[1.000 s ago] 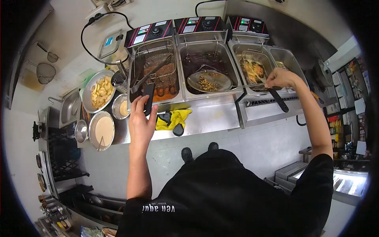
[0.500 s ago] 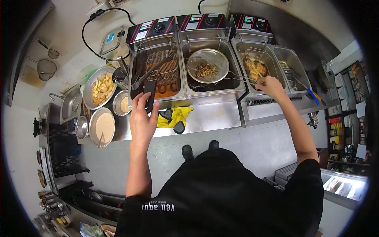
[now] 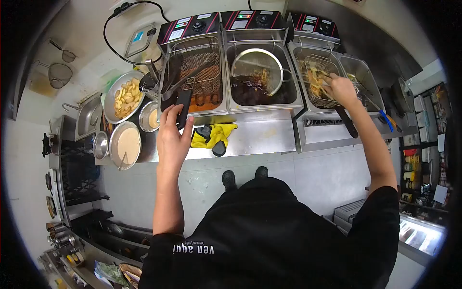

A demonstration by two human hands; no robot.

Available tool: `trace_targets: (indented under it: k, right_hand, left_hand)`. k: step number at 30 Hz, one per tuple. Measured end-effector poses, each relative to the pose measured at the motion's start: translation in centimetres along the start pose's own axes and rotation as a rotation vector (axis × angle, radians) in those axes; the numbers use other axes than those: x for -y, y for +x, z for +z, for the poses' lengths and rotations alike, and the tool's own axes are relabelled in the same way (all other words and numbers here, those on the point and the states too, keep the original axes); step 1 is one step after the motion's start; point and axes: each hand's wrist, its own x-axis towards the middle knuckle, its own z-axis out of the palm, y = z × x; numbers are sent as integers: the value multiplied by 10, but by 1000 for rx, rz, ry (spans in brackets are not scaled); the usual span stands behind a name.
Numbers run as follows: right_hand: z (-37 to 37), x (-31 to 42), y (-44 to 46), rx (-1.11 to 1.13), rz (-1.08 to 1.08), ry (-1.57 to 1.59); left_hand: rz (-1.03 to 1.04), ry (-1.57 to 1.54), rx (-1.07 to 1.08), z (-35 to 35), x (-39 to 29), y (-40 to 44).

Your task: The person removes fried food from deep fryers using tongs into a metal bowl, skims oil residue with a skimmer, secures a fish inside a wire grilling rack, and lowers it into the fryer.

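My left hand (image 3: 173, 129) is closed on the black handle (image 3: 184, 108) of the left fryer basket (image 3: 202, 65), where tongs (image 3: 190, 79) lie. In the left fryer, orange-brown oil shows below the basket. My right hand (image 3: 340, 90) grips the wire handle of a round strainer (image 3: 258, 72), which is tipped over the dark oil (image 3: 248, 91) of the middle fryer, with brown bits below its rim. Beneath my right hand, the right fryer's basket (image 3: 315, 65) holds yellow fried food (image 3: 315, 84).
On the left stand a bowl of cut potatoes (image 3: 128, 98), a batter bowl (image 3: 126, 144) and small metal bowls (image 3: 101, 145). A yellow and black cloth (image 3: 214, 136) lies on the front ledge. Blue-handled utensils (image 3: 386, 121) rest at the right fryer's far compartment.
The strainer rose from the middle fryer, then tipped, and the bits it held are now lower. My right hand moved with it. My left hand stays on the basket handle.
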Motion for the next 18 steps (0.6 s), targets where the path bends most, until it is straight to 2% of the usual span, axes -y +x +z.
trace_targets:
  k: [1, 3, 4, 7, 10, 11, 14, 16, 17, 18]
  right_hand:
    - [-3, -3, 1, -2, -1, 0]
    - [-6, -19, 3, 157, -10, 80]
    - [-6, -23, 4, 214, 52, 140]
    - [-17, -31, -1, 289, 100, 269]
    - [-29, -36, -2, 354, 112, 438]
    - [-33, -35, -2, 349, 114, 434]
    - [-55, -25, 5, 474, 200, 496]
    - [-62, -18, 11, 633, 225, 543]
    - [-61, -14, 16, 632, 227, 544]
    - [-57, -9, 21, 694, 328, 510]
  left_hand:
    - [1, 13, 0, -1, 0, 0]
    - [-38, -15, 8, -2, -1, 1]
    - [-77, -43, 19, -3, -1, 0]
    - [-6, -12, -1, -3, 5, 0]
    - [-37, -43, 14, -5, 3, 1]
    - [-33, -46, 9, -5, 2, 1]
    - [-20, -30, 7, -6, 2, 2]
    - [-9, -46, 0, -5, 4, 3]
    - [-6, -46, 1, -4, 5, 2]
    - [10, -48, -4, -3, 6, 2]
